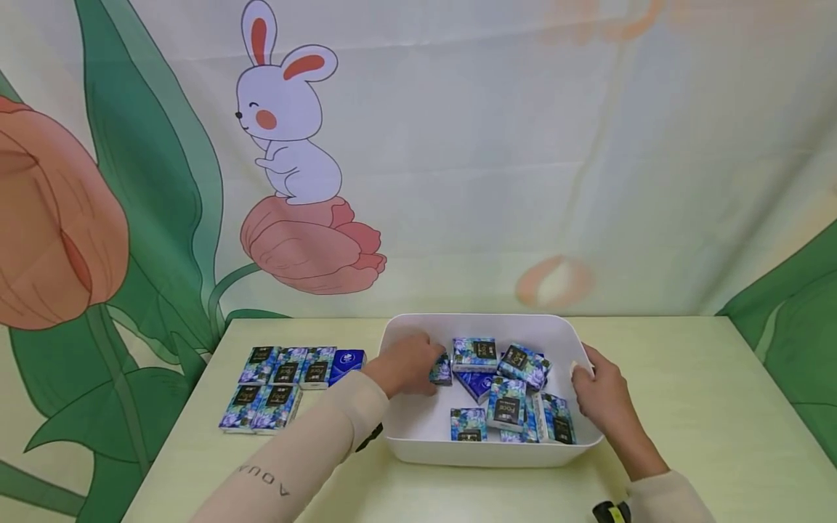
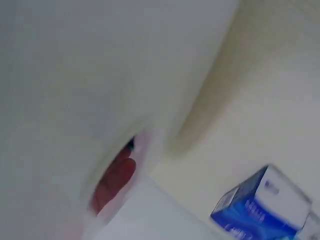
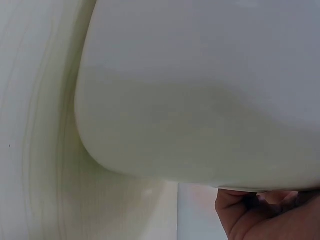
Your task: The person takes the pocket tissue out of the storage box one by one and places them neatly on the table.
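In the bin [image 1: 490,455] gripped by the right hand [image 1: 604,396], a pack [image 1: 442,373] is pinched by the left hand [image 1: 407,365], seemingly for picking; steady lifting seems needed.

My left sleeve [image 1: 307,443] was pale beige with dark capital lettering [image 1: 264,479]; my right sleeve [image 1: 670,500] matched, beside a black wrist piece [image 1: 611,512] marked yellow.

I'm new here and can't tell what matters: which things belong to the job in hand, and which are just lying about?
Seemingly part of the job:
white bin
packs in the bin
left hand, at one of those packs
right hand, holding the bin's side
packs in rows beside the bin

Just around it:
pale table
rabbit-and-tulip backdrop
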Available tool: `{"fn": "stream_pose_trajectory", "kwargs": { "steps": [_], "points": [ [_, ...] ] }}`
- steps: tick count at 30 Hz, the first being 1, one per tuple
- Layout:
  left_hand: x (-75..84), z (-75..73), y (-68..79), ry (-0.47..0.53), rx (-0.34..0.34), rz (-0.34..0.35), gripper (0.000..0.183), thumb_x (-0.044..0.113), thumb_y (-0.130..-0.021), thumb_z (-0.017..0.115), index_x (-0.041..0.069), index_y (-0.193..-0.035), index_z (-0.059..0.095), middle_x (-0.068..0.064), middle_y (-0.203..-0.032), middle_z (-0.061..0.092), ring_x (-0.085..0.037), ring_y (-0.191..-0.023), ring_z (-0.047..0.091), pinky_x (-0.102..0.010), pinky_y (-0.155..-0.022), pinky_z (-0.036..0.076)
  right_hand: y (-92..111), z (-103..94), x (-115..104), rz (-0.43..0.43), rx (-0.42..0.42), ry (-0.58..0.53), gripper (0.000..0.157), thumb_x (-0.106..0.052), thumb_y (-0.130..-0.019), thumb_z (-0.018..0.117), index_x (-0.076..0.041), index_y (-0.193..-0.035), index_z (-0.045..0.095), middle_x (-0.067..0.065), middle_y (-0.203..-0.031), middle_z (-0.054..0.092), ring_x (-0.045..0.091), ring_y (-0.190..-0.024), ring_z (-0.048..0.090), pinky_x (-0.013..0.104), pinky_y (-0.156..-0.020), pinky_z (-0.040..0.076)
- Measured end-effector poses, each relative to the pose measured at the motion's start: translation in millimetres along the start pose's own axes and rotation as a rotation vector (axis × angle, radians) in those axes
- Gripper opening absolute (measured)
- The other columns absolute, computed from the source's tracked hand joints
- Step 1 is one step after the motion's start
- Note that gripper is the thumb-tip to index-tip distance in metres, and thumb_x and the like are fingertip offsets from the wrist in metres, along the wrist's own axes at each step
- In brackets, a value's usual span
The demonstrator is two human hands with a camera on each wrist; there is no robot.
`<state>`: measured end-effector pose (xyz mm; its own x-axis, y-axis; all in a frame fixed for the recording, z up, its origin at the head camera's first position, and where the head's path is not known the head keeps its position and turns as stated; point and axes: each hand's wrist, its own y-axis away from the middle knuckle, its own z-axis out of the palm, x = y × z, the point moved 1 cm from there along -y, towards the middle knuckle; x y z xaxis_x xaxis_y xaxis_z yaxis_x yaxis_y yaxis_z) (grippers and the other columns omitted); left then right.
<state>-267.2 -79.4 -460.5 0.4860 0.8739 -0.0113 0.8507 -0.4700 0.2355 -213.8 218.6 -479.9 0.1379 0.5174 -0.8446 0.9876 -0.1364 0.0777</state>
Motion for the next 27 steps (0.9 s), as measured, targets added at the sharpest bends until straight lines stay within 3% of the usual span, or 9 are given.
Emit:
{"fn": "stream_pose_trajectory", "kwargs": {
  "steps": [8,13,19,22,27],
  "points": [
    [1.4,12.9,-2.8,-0.012,0.035,-0.012,0.058,0.025,-0.085,0.083,0.006,-0.135,0.060,-0.012,-0.117,0.061,-0.020,-0.096,0.057,-0.035,-0.096,0.049,1.3,-1.4,-1.5,-0.032,0.026,0.044,0.051,-0.012,-0.100,0.042,0.003,-0.149,0.043,0.032,-0.108,0.063,0.024,-0.060,0.062,0.034,-0.047,0.050],
    [9.7,2.4,7.7,0.071,0.037,-0.048,0.061,0.034,-0.077,0.088,0.004,-0.125,0.065,-0.009,-0.108,0.058,-0.020,-0.089,0.052,-0.034,-0.088,0.052,-0.3,0.8,-0.4,-0.039,0.023,0.079,0.051,-0.012,-0.101,0.041,0.004,-0.149,0.042,0.035,-0.120,0.060,0.033,-0.075,0.064,0.041,-0.054,0.056],
    [23.1,-30.3,42.8,0.173,0.216,-0.046,0.054,0.037,-0.074,0.087,0.002,-0.111,0.069,-0.006,-0.097,0.054,-0.019,-0.082,0.050,-0.029,-0.072,0.051,0.9,-1.0,-2.8,-0.050,0.027,0.115,0.051,-0.012,-0.101,0.041,0.005,-0.149,0.042,0.036,-0.128,0.057,0.044,-0.094,0.063,0.063,-0.077,0.054],
    [23.1,-46.5,64.3,0.263,0.311,-0.062,0.054,0.036,-0.074,0.084,0.001,-0.113,0.070,-0.007,-0.099,0.055,-0.018,-0.080,0.050,-0.030,-0.068,0.048,1.2,-0.7,-2.7,-0.051,0.027,0.110,0.050,-0.012,-0.101,0.041,0.005,-0.148,0.043,0.036,-0.127,0.058,0.044,-0.092,0.064,0.061,-0.074,0.055],
    [9.1,-58.9,100.5,0.368,0.459,-0.159,0.063,0.035,-0.074,0.081,0.000,-0.124,0.067,-0.011,-0.107,0.059,-0.018,-0.078,0.052,-0.032,-0.063,0.046,0.9,0.6,-2.2,-0.042,0.019,0.092,0.050,-0.012,-0.101,0.041,0.004,-0.148,0.043,0.035,-0.120,0.060,0.035,-0.077,0.064,0.043,-0.057,0.056]
  ]
}}
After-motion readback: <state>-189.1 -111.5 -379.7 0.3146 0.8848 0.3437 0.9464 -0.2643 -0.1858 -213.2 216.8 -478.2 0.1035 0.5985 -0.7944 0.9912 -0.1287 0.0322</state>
